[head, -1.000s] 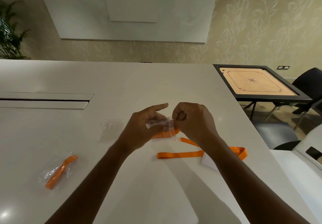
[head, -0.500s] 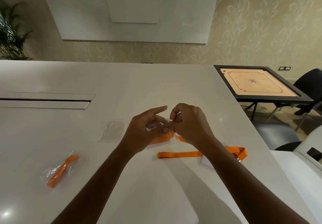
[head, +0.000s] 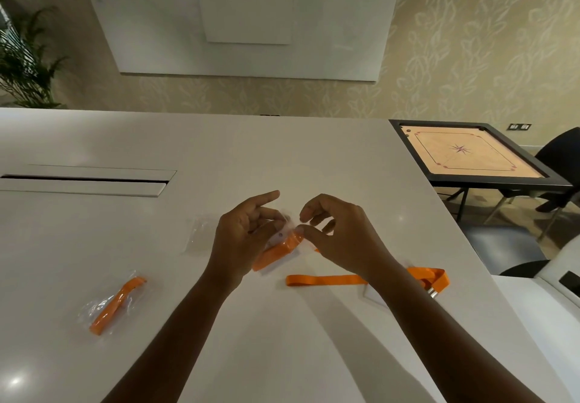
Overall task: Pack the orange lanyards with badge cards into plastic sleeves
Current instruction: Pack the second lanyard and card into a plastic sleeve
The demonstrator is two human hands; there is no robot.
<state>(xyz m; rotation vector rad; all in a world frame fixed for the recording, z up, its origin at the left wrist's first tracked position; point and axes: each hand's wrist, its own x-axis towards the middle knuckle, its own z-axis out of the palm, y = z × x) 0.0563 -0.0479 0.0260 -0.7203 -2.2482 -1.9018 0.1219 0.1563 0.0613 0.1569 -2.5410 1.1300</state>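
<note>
The hands have parted: the left hand [head: 241,233] still grips the sleeve [head: 284,239] holding the lanyard [head: 274,252]; the right hand [head: 335,230] pinches its mouth. Sealing appears next.

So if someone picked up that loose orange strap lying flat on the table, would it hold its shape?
Probably not. The loose orange strap lies as a thin flat ribbon on the table, so it would likely droop. It looks light, though the metal clip at its right end might pull that end down. The packed one folded small, suggesting it bends easily.
</note>
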